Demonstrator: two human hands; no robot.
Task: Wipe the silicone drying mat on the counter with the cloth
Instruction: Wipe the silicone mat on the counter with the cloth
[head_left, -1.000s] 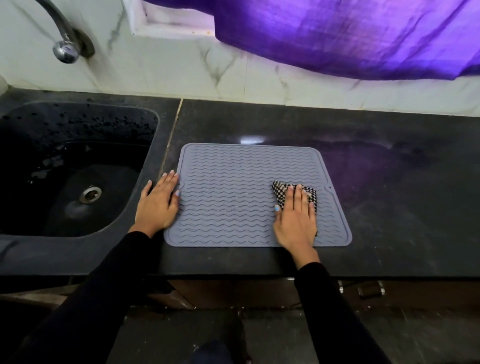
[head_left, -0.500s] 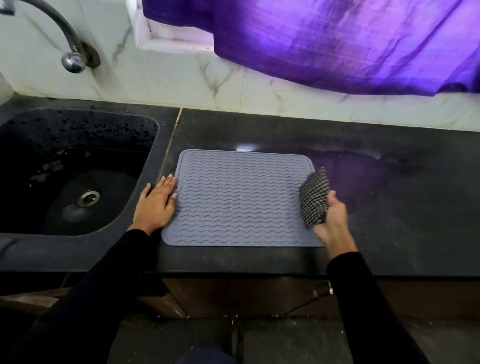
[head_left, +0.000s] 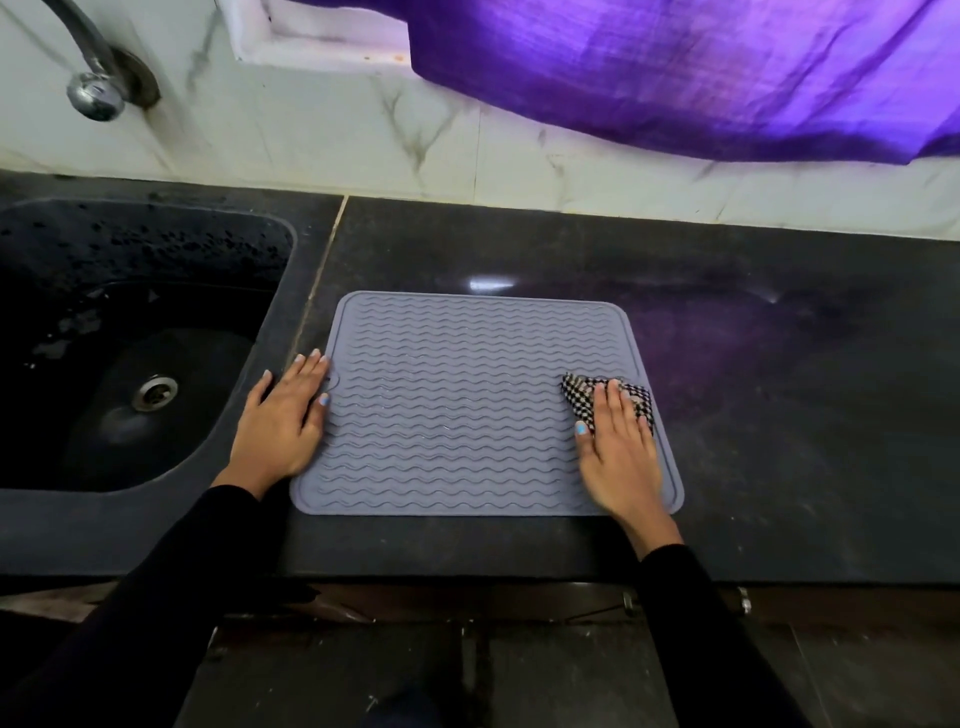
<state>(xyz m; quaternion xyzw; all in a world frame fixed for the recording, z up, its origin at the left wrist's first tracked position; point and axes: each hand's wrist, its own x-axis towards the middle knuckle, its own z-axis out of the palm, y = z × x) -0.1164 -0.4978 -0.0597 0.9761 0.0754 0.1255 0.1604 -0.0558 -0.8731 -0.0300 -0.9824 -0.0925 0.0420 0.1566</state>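
Mat: a grey silicone drying mat (head_left: 452, 405) with raised wavy ribs lies flat on the dark stone counter (head_left: 779, 395), just right of the sink, its near edge close to the counter's front edge.
Cloth: a black-and-white checked cloth (head_left: 582, 397) lies bunched on the right part of the mat, near its right edge, mostly covered by the hand; a corner sticks out to the far left of the fingers.
Right hand: the right hand (head_left: 618, 452) lies palm down on the cloth, fingers straight and close together pointing away, pressing the cloth flat against the mat; nothing is pinched.
Left hand: the left hand (head_left: 283, 421) lies palm down at the mat's left edge, fingers straight and slightly spread; the thumb and the index-finger side rest on the mat's border, the other fingers on the counter strip between mat and sink.
Sleeves: both arms wear black sleeves reaching to the wrists.
Sink: a black sink (head_left: 47, 332) with a metal drain (head_left: 154, 393) sits at the left, droplets on its far wall.
Tap: a chrome tap (head_left: 93, 67) comes out of the marble wall above the sink.
Fabric: a purple fabric (head_left: 701, 73) hangs over the wall at the far right.
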